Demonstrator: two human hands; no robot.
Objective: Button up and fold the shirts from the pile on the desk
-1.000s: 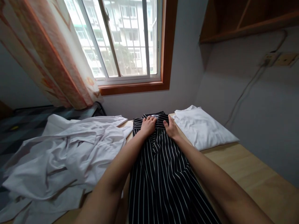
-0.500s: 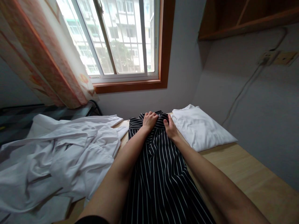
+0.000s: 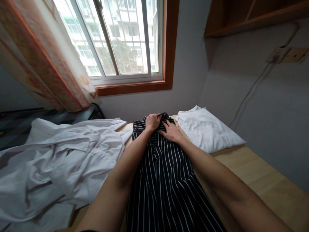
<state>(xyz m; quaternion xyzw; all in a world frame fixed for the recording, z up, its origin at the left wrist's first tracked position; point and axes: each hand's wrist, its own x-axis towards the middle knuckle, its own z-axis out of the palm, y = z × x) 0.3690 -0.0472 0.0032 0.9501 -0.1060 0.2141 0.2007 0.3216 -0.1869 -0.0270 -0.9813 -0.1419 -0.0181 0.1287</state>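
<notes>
Black trousers with thin white stripes (image 3: 169, 180) lie lengthwise in front of me on a pale wooden table (image 3: 256, 174), waistband at the far end. My left hand (image 3: 152, 122) is closed on the waistband near its middle, with a bit of dark cloth pinched at the fingertips. Just right of it, my right hand (image 3: 172, 130) rests on the front of the trousers below the waistband, its fingers spread and fairly flat. Each forearm reaches in from its own side, over the edges of the trouser legs.
A rumpled white garment (image 3: 72, 164) spreads across the left side. On the right a folded white garment (image 3: 207, 129) lies near the wall. Beyond are a window (image 3: 127, 58), a patterned curtain (image 3: 55, 64), a wooden shelf (image 3: 241, 25) and a plugged-in cord (image 3: 248, 93).
My right hand has shifted left from the waistband's right edge onto the cloth beside my left hand. My left hand has gone from lying on the waistband to gripping it. The view has turned slightly.
</notes>
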